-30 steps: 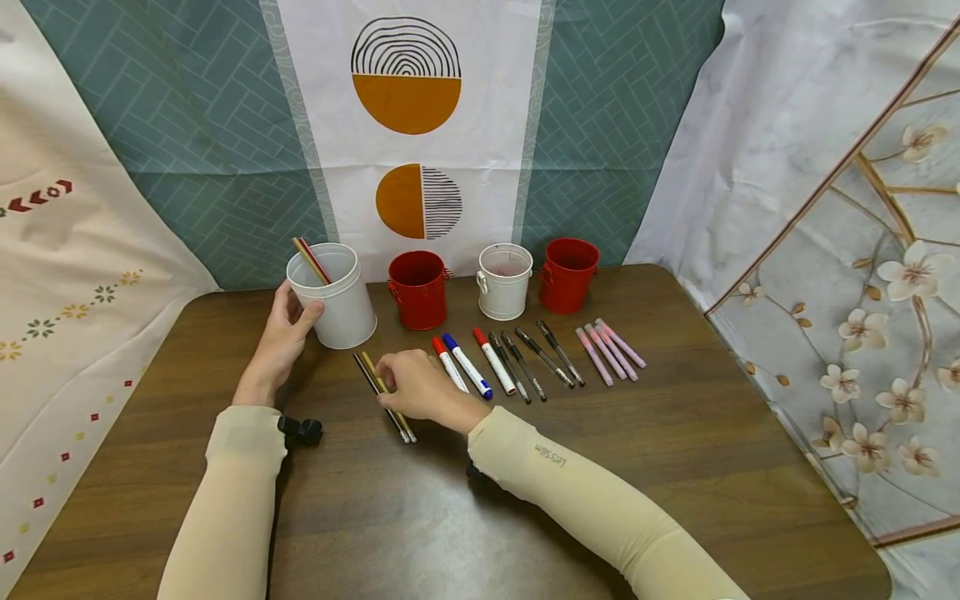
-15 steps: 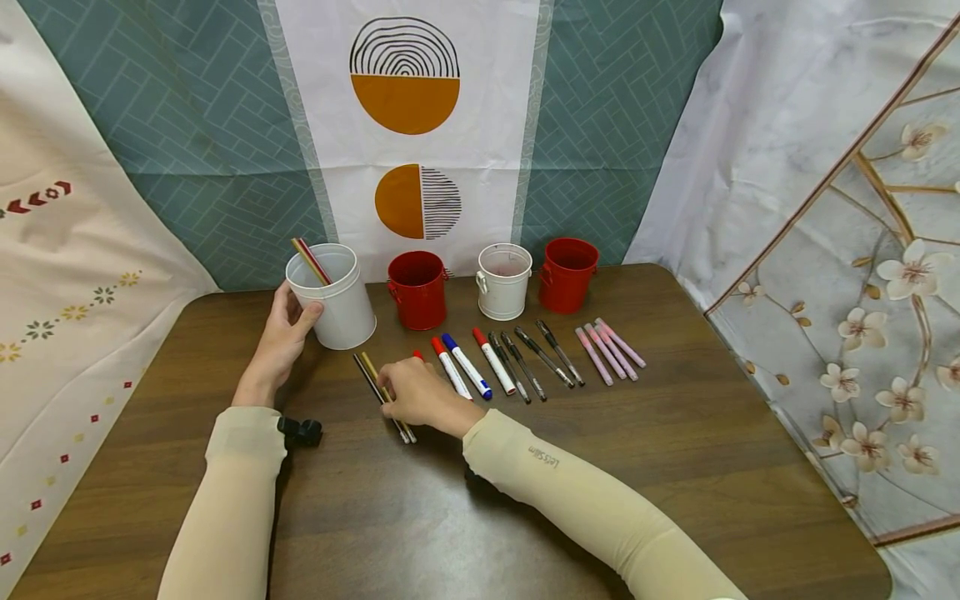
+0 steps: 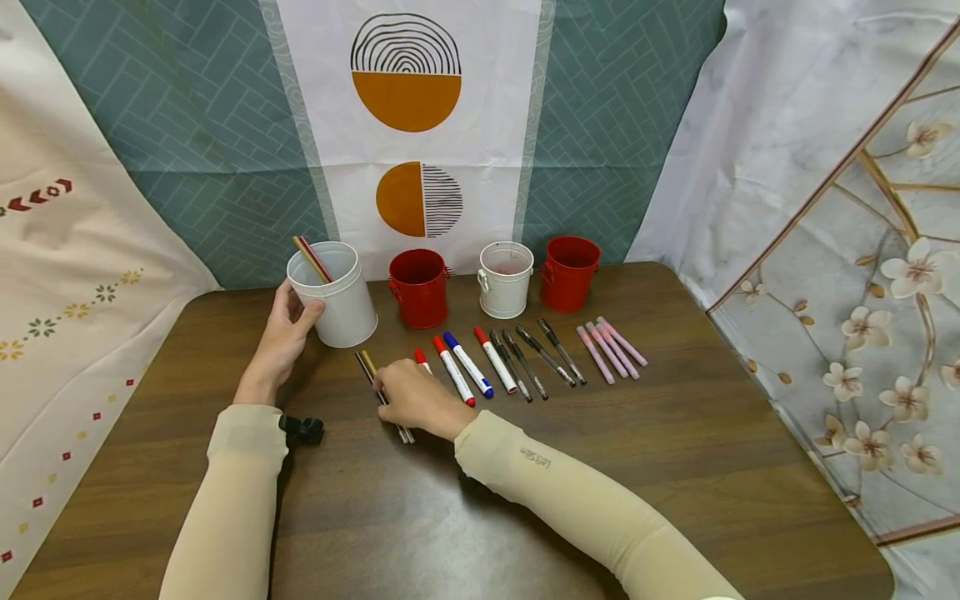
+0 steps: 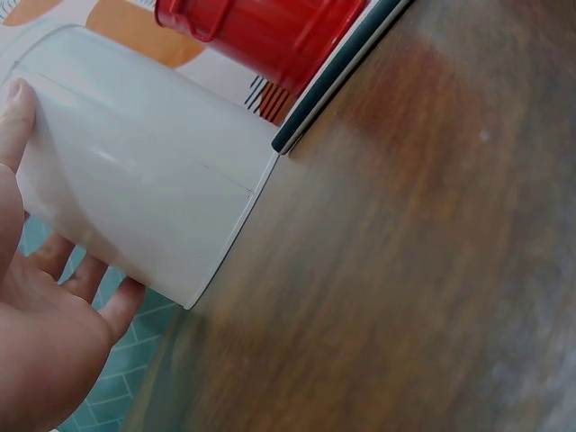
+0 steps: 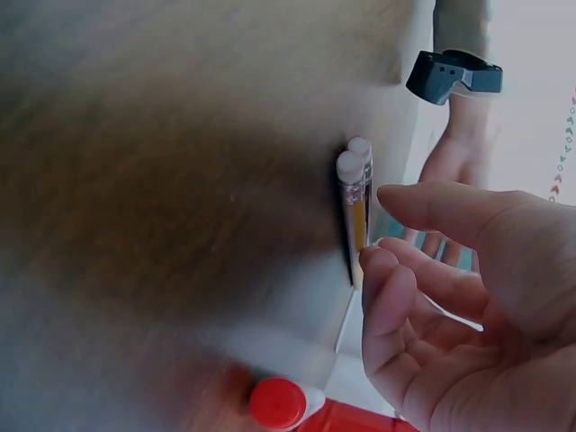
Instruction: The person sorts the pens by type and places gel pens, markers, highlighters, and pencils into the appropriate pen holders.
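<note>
My left hand (image 3: 276, 342) holds the large white bucket (image 3: 347, 312) from its left side, thumb on the near wall and fingers around the far side. Several coloured pencils (image 3: 311, 258) lean inside that bucket. My right hand (image 3: 420, 396) reaches down over two pencils, a dark one (image 3: 363, 364) and a gold one (image 3: 369, 362), lying side by side on the table. In the right wrist view their pale eraser ends (image 5: 352, 166) show. The right thumb and index finger stand apart beside the pencils, the index fingertip close against the yellow one (image 5: 358, 220).
Right of the large bucket stand a red bucket (image 3: 418, 290), a small white bucket (image 3: 506, 283) and another red bucket (image 3: 570, 275). In front lie several whiteboard markers (image 3: 454, 371), several black pens (image 3: 551, 354) and several pink pens (image 3: 607, 354). A patterned cloth (image 3: 622, 125) hangs behind.
My right wrist and forearm have shifted slightly left and toward me, uncovering more of the red-capped markers beside it. The two pencils lie where they were. My left hand keeps its hold on the bucket.
</note>
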Available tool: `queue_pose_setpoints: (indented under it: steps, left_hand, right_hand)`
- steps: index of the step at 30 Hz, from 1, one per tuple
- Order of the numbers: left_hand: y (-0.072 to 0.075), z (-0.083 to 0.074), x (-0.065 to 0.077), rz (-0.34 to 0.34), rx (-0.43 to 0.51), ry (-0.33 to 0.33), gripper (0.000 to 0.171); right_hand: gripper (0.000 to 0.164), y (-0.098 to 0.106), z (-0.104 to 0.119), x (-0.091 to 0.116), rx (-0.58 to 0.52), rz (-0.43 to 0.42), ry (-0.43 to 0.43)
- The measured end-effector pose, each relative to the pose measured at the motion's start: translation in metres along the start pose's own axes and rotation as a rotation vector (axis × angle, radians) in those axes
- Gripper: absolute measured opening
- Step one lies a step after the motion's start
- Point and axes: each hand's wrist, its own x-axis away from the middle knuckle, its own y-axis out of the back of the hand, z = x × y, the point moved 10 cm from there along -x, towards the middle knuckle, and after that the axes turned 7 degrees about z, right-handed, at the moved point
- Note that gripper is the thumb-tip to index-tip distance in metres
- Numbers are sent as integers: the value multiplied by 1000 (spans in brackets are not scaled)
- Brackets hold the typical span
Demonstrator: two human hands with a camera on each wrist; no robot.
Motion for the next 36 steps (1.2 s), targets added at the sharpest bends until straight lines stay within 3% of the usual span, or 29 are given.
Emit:
queue_pose_setpoints:
  steps: [7,12,18,27,33,36]
  left_hand:
    - [0,-1,0,-1,-1,4,80]
    - [0,-1,-1,-2,-4,10,80]
    - [0,1,0,-4,12,10,78]
    - [2,2,0,-9,-3,3,77]
    - [1,1,0,0,-6,8,79]
    - [1,1,0,-2,-3,7,79]
  right_hand:
    - [23,-2,4,0,15,4,17]
    - [28,-2,2,1,30,6,-18]
    - [21,-1,0,-2,50,2,-81]
    - [22,0,5,-13,158,-15,-152]
    - [36,-4,-1,-19,104,20,-155]
    - [29,0,-7,-20,9,27,-154]
